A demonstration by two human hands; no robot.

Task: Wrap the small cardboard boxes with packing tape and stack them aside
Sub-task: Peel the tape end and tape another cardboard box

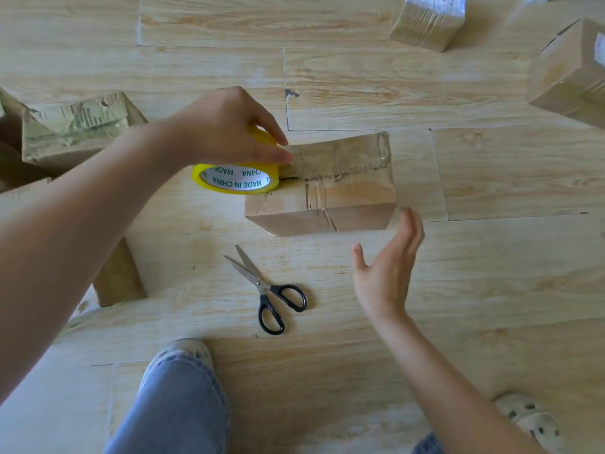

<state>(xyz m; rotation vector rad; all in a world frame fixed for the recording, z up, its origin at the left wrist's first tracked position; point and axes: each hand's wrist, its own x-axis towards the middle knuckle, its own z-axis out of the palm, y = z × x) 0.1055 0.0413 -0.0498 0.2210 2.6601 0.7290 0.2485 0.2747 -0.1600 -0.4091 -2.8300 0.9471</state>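
A person's left hand [226, 129] gripped a yellow tape roll [235, 180], its fingers [278, 152] curled over the top, and held it against the left end of a small cardboard box [340, 188] lying mid-floor; one fingertip pressed on the box top beside the roll. The right hand [386, 270] hovered just off the box's near right corner, fingers straight and spread wide, holding nothing and clear of the cardboard.

The step in hand appeared to be the taping of this box, with a strip being laid from its left end along the creased top; glossy tape already showed at its far right end. The next move would likely call for the right hand to steady the box while the roll was drawn across, then for a cut.

Counted on the wood-pattern floor [360, 339]: one tape roll; one pair of black-handled scissors [268, 290], blades parted, just beside the box on the near side; one box being worked; two taped boxes [425, 24] set apart toward the far right, the second [569, 73] cut off by the frame; battered cardboard pieces [75, 132] at the left, their number unclear.
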